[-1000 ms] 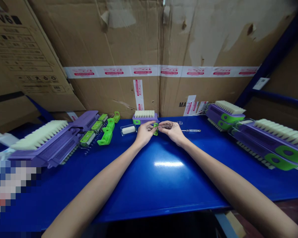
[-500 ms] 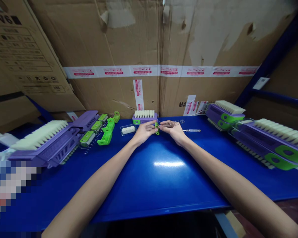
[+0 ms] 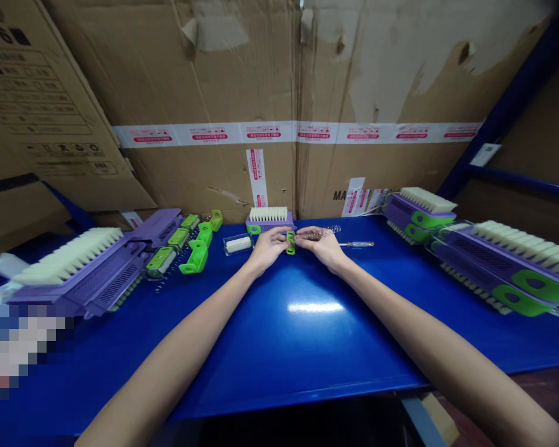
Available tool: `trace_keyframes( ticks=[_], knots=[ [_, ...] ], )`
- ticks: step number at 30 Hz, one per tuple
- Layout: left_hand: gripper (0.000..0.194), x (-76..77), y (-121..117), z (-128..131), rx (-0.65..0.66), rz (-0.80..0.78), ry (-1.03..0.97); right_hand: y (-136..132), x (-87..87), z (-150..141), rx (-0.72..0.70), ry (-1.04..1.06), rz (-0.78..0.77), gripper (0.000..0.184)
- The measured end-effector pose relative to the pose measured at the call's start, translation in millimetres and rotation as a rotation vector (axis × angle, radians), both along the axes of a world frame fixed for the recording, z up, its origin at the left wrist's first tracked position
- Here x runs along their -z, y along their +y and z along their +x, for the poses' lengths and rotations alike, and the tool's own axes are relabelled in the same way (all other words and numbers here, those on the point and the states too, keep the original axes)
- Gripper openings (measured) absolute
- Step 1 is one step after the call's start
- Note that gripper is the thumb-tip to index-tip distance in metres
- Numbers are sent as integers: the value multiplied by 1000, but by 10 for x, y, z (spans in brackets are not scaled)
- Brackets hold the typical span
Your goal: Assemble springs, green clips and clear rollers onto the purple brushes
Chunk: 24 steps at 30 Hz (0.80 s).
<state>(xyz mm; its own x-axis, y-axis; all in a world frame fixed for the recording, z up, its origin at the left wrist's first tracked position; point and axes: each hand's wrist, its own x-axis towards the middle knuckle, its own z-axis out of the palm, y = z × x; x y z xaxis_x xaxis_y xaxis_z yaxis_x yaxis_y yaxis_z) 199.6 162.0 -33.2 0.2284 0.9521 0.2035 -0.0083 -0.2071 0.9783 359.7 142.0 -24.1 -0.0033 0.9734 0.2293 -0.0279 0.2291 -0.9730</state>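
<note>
Between my hands, above the blue table, is a small green plastic end piece (image 3: 290, 243) with holes in it. My left hand (image 3: 269, 248) has its fingers closed on that piece from the left. My right hand (image 3: 323, 246) pinches a thin metal coil spring (image 3: 330, 231), which sticks out past the hand to the right; its fingertips are close to the green piece. Just behind the left hand stands a purple brush block (image 3: 269, 218) with cream bristles. To the left lies a clear case with a white bar (image 3: 238, 244), and right of my right hand lies a screwdriver (image 3: 359, 244).
Several green parts (image 3: 196, 256) and loose springs (image 3: 166, 277) lie on the blue table (image 3: 302, 347) at left, beside purple brush housings (image 3: 93, 273). More purple-green brush units (image 3: 507, 267) stand at right. Cardboard (image 3: 205, 174) walls the back. A blurred patch covers the lower left.
The green piece has turned so more of its holed face shows toward me. Both hands stay close together, and the whole view has shifted slightly.
</note>
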Motion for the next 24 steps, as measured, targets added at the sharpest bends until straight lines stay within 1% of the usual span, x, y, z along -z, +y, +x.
trace_keyframes(
  ticks=[3, 10, 14, 18, 24],
  knots=[
    [37, -3, -9, 17, -36, 24, 17, 10, 0, -12, 21, -11, 22, 38],
    [33, -1, -20, 31, -75, 47, 47, 49, 21, 10, 24, -63, 57, 40],
    [36, 6, -11, 32, -93, 36, 62, 33, 12, 17, -7, -102, 61, 38],
    [42, -4, -4, 27, -74, 3, 59, 11, 0, 27, -44, -152, 52, 37],
    [37, 0, -4, 59, -112, -23, 28, 30, 25, 8, -39, -118, 63, 38]
  ],
)
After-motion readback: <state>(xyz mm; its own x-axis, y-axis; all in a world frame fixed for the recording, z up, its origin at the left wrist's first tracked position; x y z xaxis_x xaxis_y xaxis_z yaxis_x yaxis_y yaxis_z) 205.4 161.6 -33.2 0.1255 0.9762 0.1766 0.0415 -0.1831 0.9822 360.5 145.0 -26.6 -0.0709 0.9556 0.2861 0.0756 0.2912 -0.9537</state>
